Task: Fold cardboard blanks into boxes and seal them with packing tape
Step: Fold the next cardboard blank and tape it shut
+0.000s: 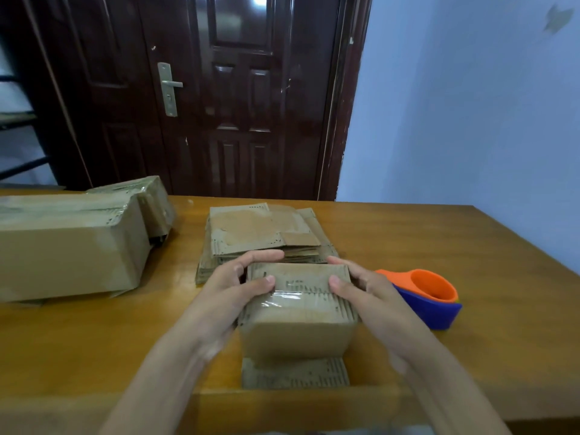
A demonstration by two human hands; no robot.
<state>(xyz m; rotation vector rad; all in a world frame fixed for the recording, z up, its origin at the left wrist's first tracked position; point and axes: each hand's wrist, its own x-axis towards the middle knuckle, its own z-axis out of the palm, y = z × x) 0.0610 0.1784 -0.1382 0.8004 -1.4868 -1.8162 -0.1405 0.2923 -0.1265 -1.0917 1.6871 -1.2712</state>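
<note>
Small box (298, 312) | sitting at table centre, top seam taped, near flap lying unfolded | left hand (238, 287) and right hand (361, 287) gripping its sides | flat blanks (260, 233) waiting at 12 o'clock | tape dispenser (430, 293) at 3 o'clock | finished boxes (72, 243) piling at 10 o'clock

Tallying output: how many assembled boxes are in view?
3: small box between both hands, large box at table's left, another box behind it, partly hidden. More may be out of view.
</note>
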